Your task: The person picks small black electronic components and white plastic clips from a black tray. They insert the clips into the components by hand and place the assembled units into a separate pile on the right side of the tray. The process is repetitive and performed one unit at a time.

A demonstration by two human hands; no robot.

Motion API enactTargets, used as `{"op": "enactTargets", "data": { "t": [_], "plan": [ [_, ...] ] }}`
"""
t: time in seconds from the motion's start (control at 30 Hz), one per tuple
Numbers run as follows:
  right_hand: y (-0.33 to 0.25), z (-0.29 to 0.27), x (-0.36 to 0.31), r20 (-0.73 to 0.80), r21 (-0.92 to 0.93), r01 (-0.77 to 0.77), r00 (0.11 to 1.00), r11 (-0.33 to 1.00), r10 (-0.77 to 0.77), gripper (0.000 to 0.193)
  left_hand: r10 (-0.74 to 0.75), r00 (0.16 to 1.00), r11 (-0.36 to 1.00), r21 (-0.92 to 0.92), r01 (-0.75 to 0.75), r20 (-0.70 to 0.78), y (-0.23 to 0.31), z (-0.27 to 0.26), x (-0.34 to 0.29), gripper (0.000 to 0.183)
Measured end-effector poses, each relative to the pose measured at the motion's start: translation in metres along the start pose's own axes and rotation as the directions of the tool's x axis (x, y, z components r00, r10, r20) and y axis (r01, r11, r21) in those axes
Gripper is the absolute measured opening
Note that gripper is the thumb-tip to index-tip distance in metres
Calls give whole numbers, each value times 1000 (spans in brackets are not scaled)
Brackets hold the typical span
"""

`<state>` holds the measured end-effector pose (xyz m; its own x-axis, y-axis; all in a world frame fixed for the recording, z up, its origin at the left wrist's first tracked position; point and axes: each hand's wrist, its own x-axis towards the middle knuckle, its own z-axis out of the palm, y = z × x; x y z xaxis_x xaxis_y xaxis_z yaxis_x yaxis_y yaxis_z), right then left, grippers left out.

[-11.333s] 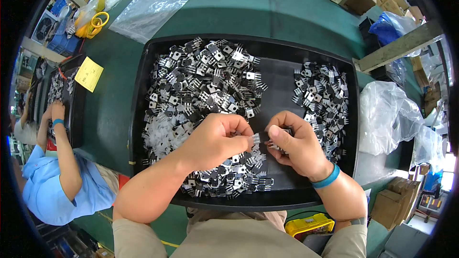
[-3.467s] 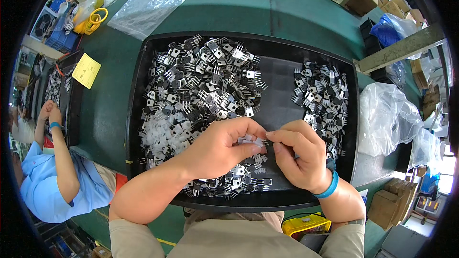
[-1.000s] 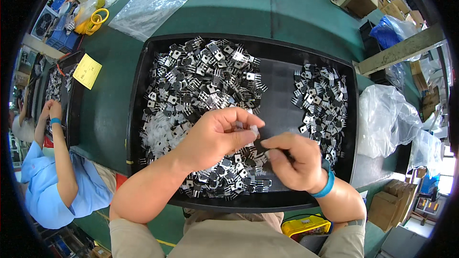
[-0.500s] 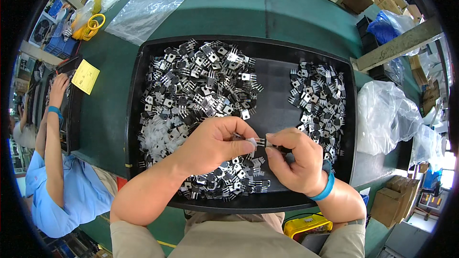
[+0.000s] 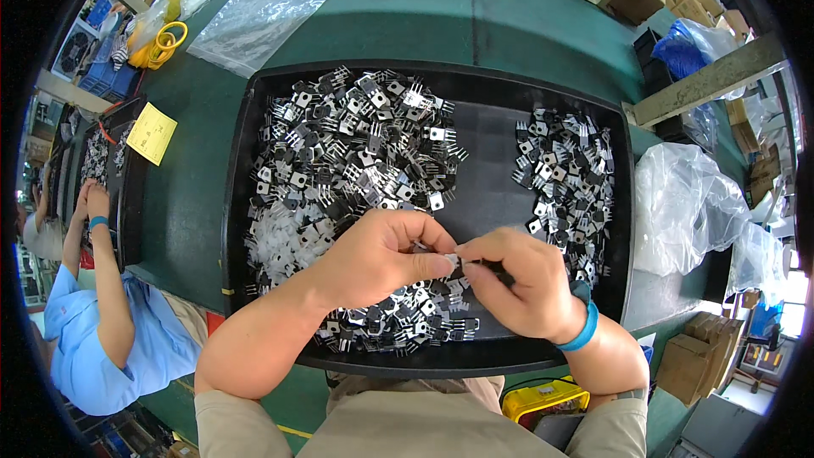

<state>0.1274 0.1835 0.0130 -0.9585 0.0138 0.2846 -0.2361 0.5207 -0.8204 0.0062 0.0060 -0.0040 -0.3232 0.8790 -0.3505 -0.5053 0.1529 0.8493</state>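
Closing toward nine o'clock, my right hand (image 5: 521,285) has drawn in on my left hand (image 5: 386,259), which stays about where it was. At their meeting tips is a small white piece (image 5: 454,261): three o'clock from my left hand, between nine and ten from my right. My left hand pinches it between thumb and forefinger; my right is narrow, thumb and forefinger almost meeting, and I cannot tell what they grip. Fingers cover too much to read the piece's long axis. Neither hand is clearly nearer; I judge that the nine-to-three line joining the tips matters most.

Farther out, a heap of white pieces (image 5: 280,242) lies just past nine from my left hand, and the large pile of components (image 5: 356,140) between eleven and twelve. A smaller pile (image 5: 566,174) sits about one o'clock from my right, in the same black tray (image 5: 492,153). Beyond it, on the green worktop (image 5: 415,17), a clear bag (image 5: 284,13) lies toward eleven.
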Motion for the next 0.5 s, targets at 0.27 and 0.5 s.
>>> {"op": "enactTargets", "data": {
  "t": [0.27, 0.5],
  "plan": [
    [-6, 1, -6, -135, 81, -203, 968, 976, 212, 21, -39, 999, 991, -124, 41, 12, 8, -1, -1, 11],
    [-9, 4, -4, -147, 28, -194, 969, 981, 196, 21, -26, 1000, 998, -53, 25, -8, 1, 0, 0, 11]
  ]
}}
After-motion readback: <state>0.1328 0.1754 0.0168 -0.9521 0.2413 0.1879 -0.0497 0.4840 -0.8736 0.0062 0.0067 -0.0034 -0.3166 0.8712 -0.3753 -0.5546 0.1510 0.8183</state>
